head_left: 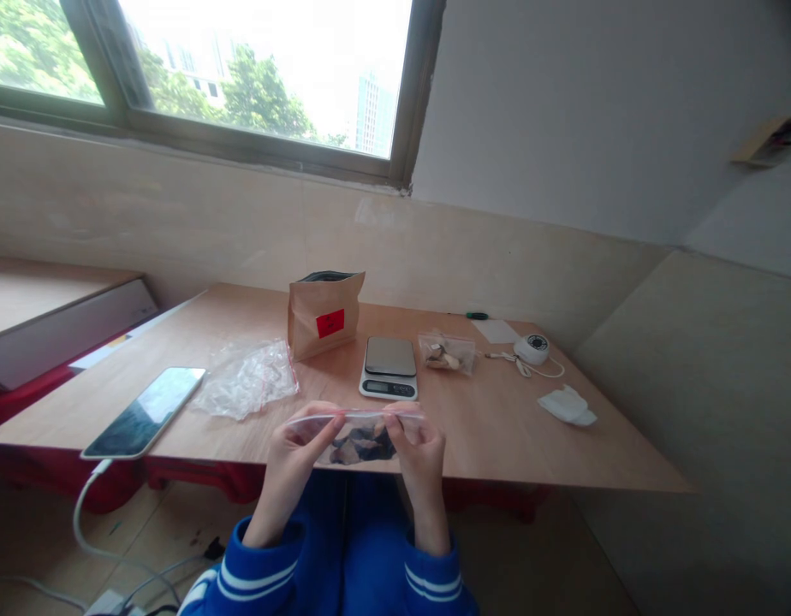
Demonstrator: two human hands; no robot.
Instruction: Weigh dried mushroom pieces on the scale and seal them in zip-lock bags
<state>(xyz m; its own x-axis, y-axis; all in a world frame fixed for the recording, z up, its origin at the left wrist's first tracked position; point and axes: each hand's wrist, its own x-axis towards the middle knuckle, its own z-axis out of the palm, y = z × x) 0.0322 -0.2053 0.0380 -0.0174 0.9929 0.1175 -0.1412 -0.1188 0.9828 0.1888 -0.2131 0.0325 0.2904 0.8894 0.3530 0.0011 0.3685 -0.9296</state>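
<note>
Between my hands, at the table's front edge, is a clear zip bag (pixel 360 443) with dark, flaky pieces inside. My left hand (pixel 298 449) pinches its top edge on the left, thumb along the seal. On the right, my right hand (pixel 419 449) grips the same edge with thumb and fingers. Just beyond the bag lies a kitchen scale (pixel 389 368) with nothing on its metal plate. A brown paper pouch (pixel 322 321) with a red label stands with its top open behind and left of the scale. Another zip bag (pixel 445 353), holding pale and brown pieces, rests right of the scale.
Left on the table (pixel 498 428) are crumpled clear plastic bags (pixel 247 381) and a phone (pixel 145 412) plugged into a white cable (pixel 80 513). To the right lie a white camera (pixel 532 348) with its cord, a crumpled tissue (pixel 567 405), a paper sheet (pixel 496 331) and a green-handled tool (pixel 477 316).
</note>
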